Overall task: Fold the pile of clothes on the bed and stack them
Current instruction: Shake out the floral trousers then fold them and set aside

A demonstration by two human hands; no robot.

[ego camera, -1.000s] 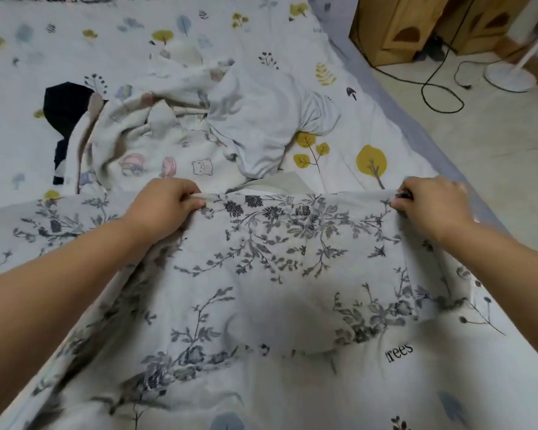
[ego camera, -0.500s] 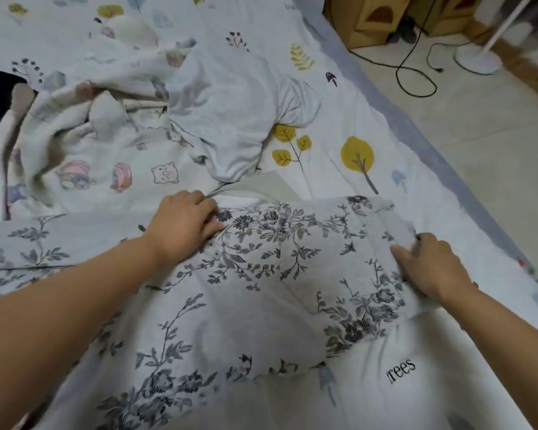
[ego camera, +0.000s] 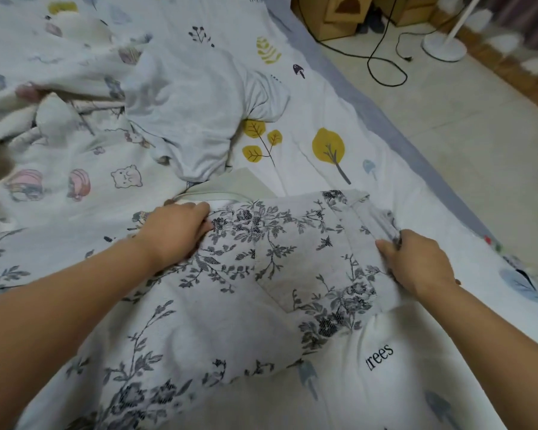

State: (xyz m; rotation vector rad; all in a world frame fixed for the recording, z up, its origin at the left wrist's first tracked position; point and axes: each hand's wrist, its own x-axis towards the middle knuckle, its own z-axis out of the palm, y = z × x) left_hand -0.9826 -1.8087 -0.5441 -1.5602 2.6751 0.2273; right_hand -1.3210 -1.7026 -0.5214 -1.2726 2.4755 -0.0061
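A white garment with a grey flower print lies spread on the bed in front of me. My left hand presses on its upper edge with the fingers curled into the cloth. At the right edge my right hand pinches a folded strip of the same garment. Behind it lies a crumpled pile: a plain pale grey garment and a white one with small cartoon animals.
The bed sheet is white with yellow trees and a grey border on the right. Beyond the edge is a tiled floor with a black cable, a white fan base and wooden furniture.
Both hands have lowered the floral garment onto the bed. My right hand has moved down along the right edge and folded a strip inward. The view has shifted right.
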